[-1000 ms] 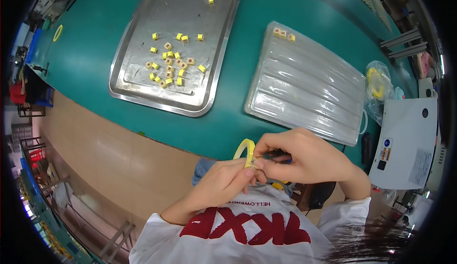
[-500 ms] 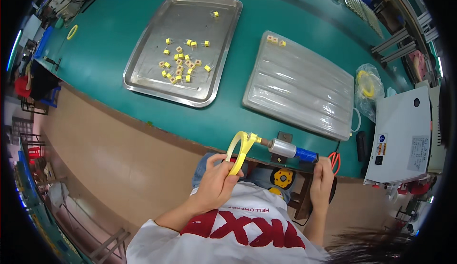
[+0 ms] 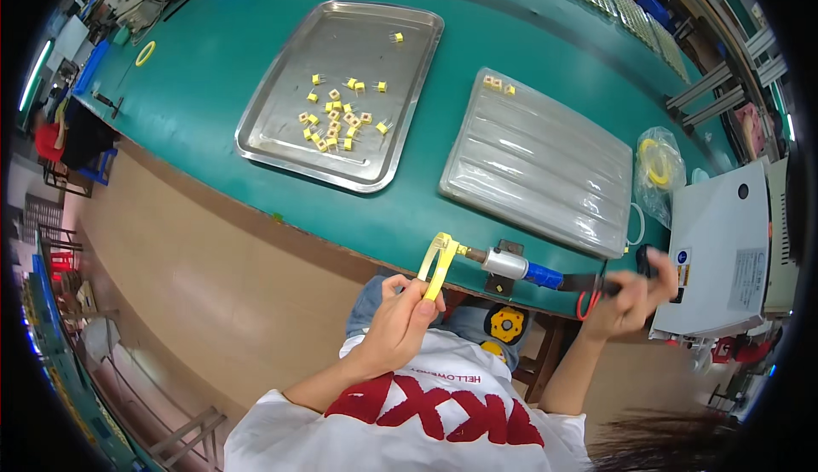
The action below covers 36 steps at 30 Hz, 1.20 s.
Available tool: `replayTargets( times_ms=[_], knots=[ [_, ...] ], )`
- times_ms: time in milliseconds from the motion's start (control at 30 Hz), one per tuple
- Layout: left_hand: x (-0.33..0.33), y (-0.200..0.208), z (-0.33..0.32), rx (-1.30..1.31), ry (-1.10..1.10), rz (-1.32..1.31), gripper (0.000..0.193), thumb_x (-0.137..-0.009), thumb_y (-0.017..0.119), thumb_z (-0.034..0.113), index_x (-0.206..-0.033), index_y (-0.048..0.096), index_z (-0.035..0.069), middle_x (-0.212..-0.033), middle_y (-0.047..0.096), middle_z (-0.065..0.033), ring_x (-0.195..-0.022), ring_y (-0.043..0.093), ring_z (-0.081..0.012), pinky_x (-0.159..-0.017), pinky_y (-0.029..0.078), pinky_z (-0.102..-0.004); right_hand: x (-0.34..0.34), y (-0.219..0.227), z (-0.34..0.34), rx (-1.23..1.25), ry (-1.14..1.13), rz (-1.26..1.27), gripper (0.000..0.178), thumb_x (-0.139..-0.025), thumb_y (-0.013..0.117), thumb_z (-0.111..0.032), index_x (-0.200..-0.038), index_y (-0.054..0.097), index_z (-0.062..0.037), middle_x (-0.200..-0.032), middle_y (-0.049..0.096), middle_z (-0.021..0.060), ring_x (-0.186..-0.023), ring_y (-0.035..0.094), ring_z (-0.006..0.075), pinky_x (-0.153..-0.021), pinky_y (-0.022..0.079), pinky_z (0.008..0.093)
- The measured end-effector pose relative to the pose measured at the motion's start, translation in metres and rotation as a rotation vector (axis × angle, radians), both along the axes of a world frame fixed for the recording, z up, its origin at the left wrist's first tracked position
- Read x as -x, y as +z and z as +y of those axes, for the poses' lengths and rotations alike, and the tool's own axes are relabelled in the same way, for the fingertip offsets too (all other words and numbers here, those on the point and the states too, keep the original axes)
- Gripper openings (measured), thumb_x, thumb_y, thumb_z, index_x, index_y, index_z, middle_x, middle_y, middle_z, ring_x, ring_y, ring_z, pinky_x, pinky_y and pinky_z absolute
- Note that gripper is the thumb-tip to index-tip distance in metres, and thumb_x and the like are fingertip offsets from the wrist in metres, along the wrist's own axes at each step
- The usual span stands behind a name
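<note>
Tape roll (image 3: 437, 261), yellow, sits pinched in our left hand (image 3: 402, 319), fingers closed on its near edge, at the near edge of the green table (image 3: 221, 63). Roll touches the metal spindle (image 3: 504, 262) just right of it. Our right hand (image 3: 629, 297) is well apart to the right, blurred, closed around a dark handle (image 3: 596, 284) with red scissor loops below. Far left on the table lies a steel tray (image 3: 290, 71) with small yellow parts (image 3: 339, 114); right of it a ribbed clear plastic tray (image 3: 545, 161). White box (image 3: 724, 250) at far right.
</note>
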State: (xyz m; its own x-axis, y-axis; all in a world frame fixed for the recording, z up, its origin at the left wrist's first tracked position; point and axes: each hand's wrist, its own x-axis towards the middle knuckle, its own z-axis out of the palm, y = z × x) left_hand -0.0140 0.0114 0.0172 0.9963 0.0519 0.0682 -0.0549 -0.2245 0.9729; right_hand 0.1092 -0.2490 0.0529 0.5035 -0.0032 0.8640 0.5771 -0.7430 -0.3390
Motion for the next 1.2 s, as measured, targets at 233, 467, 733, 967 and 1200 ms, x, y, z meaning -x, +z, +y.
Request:
replayTargets(
  times_ms=[233, 467, 733, 967, 1200],
  knots=[
    [-0.01, 0.001, 0.002, -0.029, 0.019, -0.041, 0.02, -0.1, 0.036, 0.018, -0.098, 0.051, 0.005, -0.069, 0.053, -0.0021, -0.066, 0.05, -0.0181, -0.092, 0.026, -0.038, -0.001, -0.046, 0.022, 0.133, -0.128, 0.431, 0.031, -0.087, 0.051, -0.014, -0.06, 0.056, 0.0014, -0.117, 0.054, 0.0145, -0.112, 0.043, 0.0314, -0.097, 0.035, 0.0421],
    [-0.019, 0.007, 0.001, 0.007, 0.022, 0.077, 0.026, -0.101, 0.034, 0.024, -0.089, 0.049, 0.006, -0.069, 0.049, -0.0033, -0.069, 0.042, -0.017, -0.092, 0.027, -0.033, 0.054, -0.011, 0.006, -0.055, -0.083, 0.17, 0.055, -0.092, 0.042, -0.03, -0.048, 0.058, -0.0014, -0.108, 0.051, 0.0148, -0.106, 0.048, 0.0305, -0.089, 0.04, 0.0424],
    [-0.02, 0.005, -0.002, 0.02, 0.032, 0.097, 0.028, -0.101, 0.033, 0.025, -0.087, 0.048, 0.006, -0.07, 0.049, -0.0038, -0.075, 0.039, -0.0181, -0.09, 0.028, -0.0337, -0.017, -0.039, 0.021, 0.063, -0.137, 0.421, 0.03, -0.09, 0.046, -0.007, -0.063, 0.057, 0.0041, -0.113, 0.058, 0.0129, -0.114, 0.044, 0.0284, -0.095, 0.036, 0.0388],
    [-0.028, -0.001, -0.001, 0.002, 0.04, 0.061, 0.027, -0.102, 0.034, 0.025, -0.089, 0.048, 0.006, -0.07, 0.05, -0.0025, -0.072, 0.04, -0.018, -0.088, 0.027, -0.0338, 0.062, -0.011, 0.005, -0.208, -0.07, 0.301, 0.053, -0.093, 0.042, -0.027, -0.049, 0.055, -0.0004, -0.109, 0.054, 0.0161, -0.11, 0.047, 0.0304, -0.094, 0.039, 0.04],
    [-0.039, -0.004, 0.002, 0.074, -0.043, 0.168, 0.035, -0.102, 0.034, 0.028, -0.087, 0.052, 0.003, -0.066, 0.05, -0.0028, -0.077, 0.039, -0.0175, -0.084, 0.031, -0.0336, -0.037, -0.017, 0.032, 0.007, -0.136, 0.364, 0.043, -0.097, 0.046, -0.011, -0.057, 0.051, 0.0042, -0.119, 0.062, 0.0106, -0.113, 0.049, 0.023, -0.094, 0.038, 0.0326]
  ],
)
